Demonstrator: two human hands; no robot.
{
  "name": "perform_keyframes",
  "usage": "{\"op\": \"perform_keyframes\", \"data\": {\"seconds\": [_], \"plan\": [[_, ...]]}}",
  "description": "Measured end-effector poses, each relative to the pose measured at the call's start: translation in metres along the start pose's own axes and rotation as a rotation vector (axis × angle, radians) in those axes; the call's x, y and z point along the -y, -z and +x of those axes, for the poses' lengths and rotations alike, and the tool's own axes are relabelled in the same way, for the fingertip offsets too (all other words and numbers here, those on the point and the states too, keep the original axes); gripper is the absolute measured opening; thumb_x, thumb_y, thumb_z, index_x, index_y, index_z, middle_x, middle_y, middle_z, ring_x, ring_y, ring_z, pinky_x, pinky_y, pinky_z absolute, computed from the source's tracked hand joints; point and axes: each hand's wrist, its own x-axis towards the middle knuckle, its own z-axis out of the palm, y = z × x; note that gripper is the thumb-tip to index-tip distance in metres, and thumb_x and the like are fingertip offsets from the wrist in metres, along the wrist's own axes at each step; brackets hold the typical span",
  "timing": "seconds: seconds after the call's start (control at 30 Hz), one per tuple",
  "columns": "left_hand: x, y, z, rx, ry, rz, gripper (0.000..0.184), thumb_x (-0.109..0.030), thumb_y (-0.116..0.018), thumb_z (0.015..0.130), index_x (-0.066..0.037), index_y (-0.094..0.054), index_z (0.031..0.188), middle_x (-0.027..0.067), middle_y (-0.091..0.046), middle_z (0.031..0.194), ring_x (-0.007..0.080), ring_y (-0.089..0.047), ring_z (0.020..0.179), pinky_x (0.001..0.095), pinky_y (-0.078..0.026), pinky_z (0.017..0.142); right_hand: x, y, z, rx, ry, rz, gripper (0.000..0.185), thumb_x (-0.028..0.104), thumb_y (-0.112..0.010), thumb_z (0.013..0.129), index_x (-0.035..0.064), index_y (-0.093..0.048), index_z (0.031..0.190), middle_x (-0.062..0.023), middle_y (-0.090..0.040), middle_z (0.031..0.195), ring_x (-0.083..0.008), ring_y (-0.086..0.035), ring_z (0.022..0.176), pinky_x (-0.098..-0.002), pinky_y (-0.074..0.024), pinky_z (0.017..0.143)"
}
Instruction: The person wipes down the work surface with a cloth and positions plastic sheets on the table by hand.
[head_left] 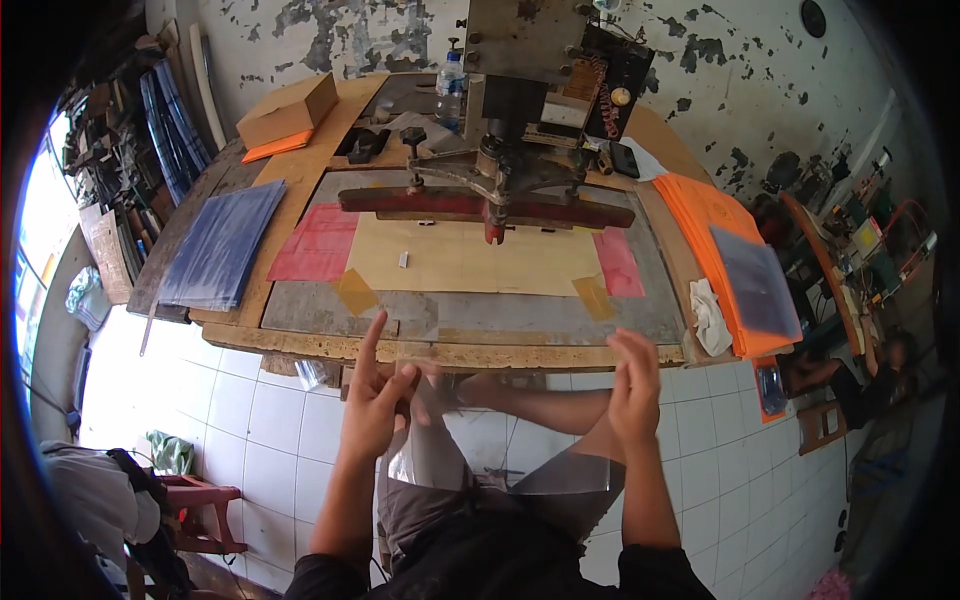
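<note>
A clear plastic sheet (565, 476) lies above my lap, between my two hands; its outline is hard to follow, with glare along the lower edge. My left hand (372, 412) is at the sheet's left side, index finger pointing up, thumb and other fingers pinched together on what looks like the sheet. My right hand (634, 395) is raised by the sheet's right side, fingers stretched upward and slightly bent; its thumb is hidden. Beyond both hands, a cream board (470, 270) with pink side pieces (318, 243) and tan tape (357, 292) lies on the grey metal plate (450, 318).
A press head with a red bar (590, 213) overhangs the board. Blue-tinted plastic sheets (222, 245) lie at left, near a cardboard box (288, 108). Orange covers (700, 235), a clear sheet stack (750, 275) and white cloth (709, 318) are at right. Another person sits far right.
</note>
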Motion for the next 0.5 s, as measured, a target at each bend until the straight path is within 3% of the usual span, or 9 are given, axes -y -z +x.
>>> {"op": "perform_keyframes", "data": {"seconds": [0.07,0.17,0.27,0.3,0.37,0.47,0.5], "plan": [[0.011,0.001,-0.006,-0.028,0.050,-0.059,0.079,-0.009,-0.058,0.112,-0.016,-0.012,0.177,0.0197,-0.080,0.115,0.0171,-0.069,0.059,0.0262,-0.054,0.054,0.007,-0.017,-0.037,0.026,0.133,-0.196,0.041,-0.006,-0.067,0.098,0.0112,-0.075,0.134,-0.0162,-0.064,0.148,-0.0361,-0.063,0.137,-0.0485,-0.0534,0.108],[0.027,0.000,-0.013,-0.033,0.106,-0.288,0.076,-0.007,-0.054,0.112,-0.020,-0.016,0.177,0.0232,-0.077,0.123,0.0217,-0.072,0.065,0.0306,-0.060,0.059,-0.005,-0.051,-0.089,0.019,0.288,-0.243,0.043,-0.001,-0.073,0.096,0.0203,-0.079,0.132,-0.0099,-0.063,0.154,-0.0321,-0.059,0.144,-0.0491,-0.0501,0.111],[0.032,0.006,-0.018,-0.032,0.141,-0.255,0.062,-0.010,-0.051,0.112,-0.008,-0.032,0.171,0.0279,-0.075,0.129,0.0292,-0.078,0.076,0.0328,-0.062,0.062,0.015,-0.050,-0.105,0.102,0.280,-0.173,0.042,0.002,-0.080,0.091,0.0257,-0.082,0.127,-0.0053,-0.064,0.155,-0.0286,-0.058,0.146,-0.0466,-0.0511,0.108],[0.034,0.012,-0.018,0.022,0.127,-0.316,0.055,-0.012,-0.049,0.112,-0.002,-0.039,0.165,0.0296,-0.074,0.130,0.0321,-0.079,0.080,0.0340,-0.063,0.064,0.020,-0.047,-0.097,0.065,0.247,-0.078,0.034,0.005,-0.085,0.088,0.0224,-0.084,0.118,-0.0023,-0.073,0.142,-0.0282,-0.065,0.137,-0.0444,-0.0520,0.106],[0.034,0.032,-0.017,0.129,0.096,-0.435,0.048,-0.014,-0.047,0.111,0.008,-0.052,0.154,0.0331,-0.073,0.134,0.0378,-0.082,0.088,0.0364,-0.064,0.067,0.025,-0.032,-0.079,0.046,0.209,0.145,0.024,0.007,-0.085,0.090,0.0166,-0.083,0.113,-0.0068,-0.078,0.128,-0.0275,-0.073,0.120,-0.0432,-0.0551,0.100],[0.008,0.046,-0.024,0.354,-0.169,-0.196,0.048,-0.018,-0.044,0.109,0.016,-0.063,0.136,0.0367,-0.071,0.135,0.0426,-0.082,0.092,0.0396,-0.065,0.070,0.041,0.007,-0.047,0.010,0.166,0.455,0.010,0.010,-0.081,0.098,0.0064,-0.079,0.108,-0.0139,-0.079,0.108,-0.0267,-0.077,0.087,-0.0400,-0.0589,0.079],[-0.006,0.039,-0.030,0.279,-0.191,-0.145,0.039,-0.016,-0.055,0.107,0.012,-0.069,0.131,0.0313,-0.078,0.121,0.0374,-0.082,0.087,0.0402,-0.065,0.072,0.047,0.019,-0.039,-0.003,0.153,0.549,0.010,0.012,-0.079,0.102,0.0027,-0.077,0.106,-0.0162,-0.079,0.102,-0.0266,-0.076,0.074,-0.0386,-0.0601,0.071]]}}
